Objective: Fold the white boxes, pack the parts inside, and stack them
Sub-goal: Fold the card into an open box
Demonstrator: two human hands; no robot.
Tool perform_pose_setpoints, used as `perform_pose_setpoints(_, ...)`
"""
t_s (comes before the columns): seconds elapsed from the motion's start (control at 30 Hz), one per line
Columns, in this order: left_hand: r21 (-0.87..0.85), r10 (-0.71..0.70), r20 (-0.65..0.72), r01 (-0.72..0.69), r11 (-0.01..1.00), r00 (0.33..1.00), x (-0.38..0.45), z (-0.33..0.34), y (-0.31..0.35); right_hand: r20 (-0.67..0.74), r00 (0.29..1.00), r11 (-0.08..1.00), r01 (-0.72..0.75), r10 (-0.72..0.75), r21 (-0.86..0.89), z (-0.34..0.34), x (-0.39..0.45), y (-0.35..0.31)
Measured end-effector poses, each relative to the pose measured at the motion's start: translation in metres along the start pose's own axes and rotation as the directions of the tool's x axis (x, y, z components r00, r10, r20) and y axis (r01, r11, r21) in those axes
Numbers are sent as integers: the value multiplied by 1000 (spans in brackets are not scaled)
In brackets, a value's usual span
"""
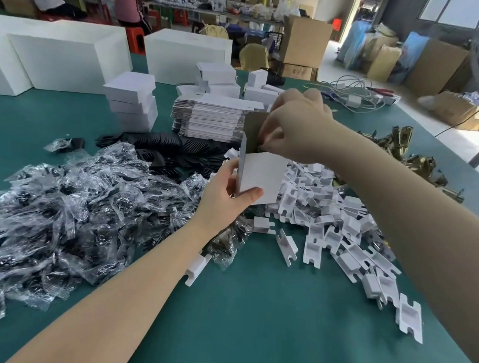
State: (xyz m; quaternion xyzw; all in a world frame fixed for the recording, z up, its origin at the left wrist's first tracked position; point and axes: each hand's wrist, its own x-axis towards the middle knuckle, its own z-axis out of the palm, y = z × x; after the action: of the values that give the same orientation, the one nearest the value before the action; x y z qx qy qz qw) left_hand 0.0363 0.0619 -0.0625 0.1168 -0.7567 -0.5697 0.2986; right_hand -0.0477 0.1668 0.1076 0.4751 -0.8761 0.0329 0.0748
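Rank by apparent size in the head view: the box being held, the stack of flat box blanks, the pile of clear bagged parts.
1. Pile of clear bagged parts, though it lies nearer the camera.
2. Stack of flat box blanks.
3. Held box.

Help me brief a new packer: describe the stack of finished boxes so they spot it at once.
On the green table, look left of the tall pile of flat box blanks, behind the heap of clear plastic packets. The stack of finished boxes stands there: thick, closed white boxes, unlike the thin unfolded sheets beside them.
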Motion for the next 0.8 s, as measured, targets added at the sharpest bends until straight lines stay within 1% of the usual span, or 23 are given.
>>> perform_pose_setpoints(0.07,-5,-7,0,7,1000,1000,0,0,-1,105,995,1000,-3,3,-4,1,2,-1)
perform_pose_setpoints(0.1,-5,-12,1,12,1000,1000,0,-1,-1,119,993,999,15,-18,30,1,2,1)
perform_pose_setpoints(0.13,-4,-16,3,16,1000,1000,1,-1,-2,75,996,992,44,-53,115,1,1,5)
perform_pose_setpoints(0.17,-3,-17,6,17,1000,1000,1,0,-2,-25,998,967,68,-64,244,0,-1,11)
perform_pose_setpoints(0.2,0,-15,7,15,1000,1000,1,0,-2,-150,989,916,74,-15,395,-1,-4,19)
perform_pose_setpoints(0.23,4,-14,7,14,1000,1000,1,0,-2,-255,964,855,70,74,513,0,-8,28)
perform_pose_setpoints(0.27,5,-18,5,18,1000,1000,1,0,-2,-307,937,817,42,169,575,3,-13,40)
perform_pose_setpoints(0.3,-1,-26,3,26,1000,1000,1,0,-2,-302,922,811,-20,240,585,11,-17,53)
perform_pose_setpoints(0.33,-9,-36,2,36,999,999,1,0,-1,-231,930,827,-118,286,550,21,-21,65)
perform_pose_setpoints(0.37,-12,-47,3,47,999,999,1,0,-1,-96,947,856,-231,307,463,33,-24,76)
perform_pose_setpoints(0.4,-11,-59,2,59,998,998,1,0,0,66,947,879,-315,313,359,45,-28,84)
perform_pose_setpoints(0.43,-6,-66,-2,66,998,998,2,1,0,210,927,889,-361,310,283,59,-32,87)
perform_pose_setpoints(0.47,-2,-68,-6,68,998,998,2,1,0,307,903,893,-380,301,243,70,-36,86)
perform_pose_setpoints(0.5,2,-67,-11,68,998,998,2,2,0,347,889,893,-387,297,227,80,-39,83)
perform_pose_setpoints(0.53,9,-64,-14,64,998,998,2,2,0,341,888,892,-394,308,220,87,-41,80)
perform_pose_setpoints(0.6,19,-50,-15,50,999,999,2,2,0,272,892,889,-417,361,186,94,-40,75)
perform_pose_setpoints(0.7,24,-43,-14,44,999,999,1,3,0,249,883,907,-419,397,41,96,-33,74)
perform_pose_setpoints(0.73,22,-43,-15,44,999,999,1,3,1,250,883,909,-416,397,24,95,-30,73)
perform_pose_setpoints(0.8,23,-40,-15,40,999,999,0,3,2,236,887,906,-420,397,55,92,-26,74)
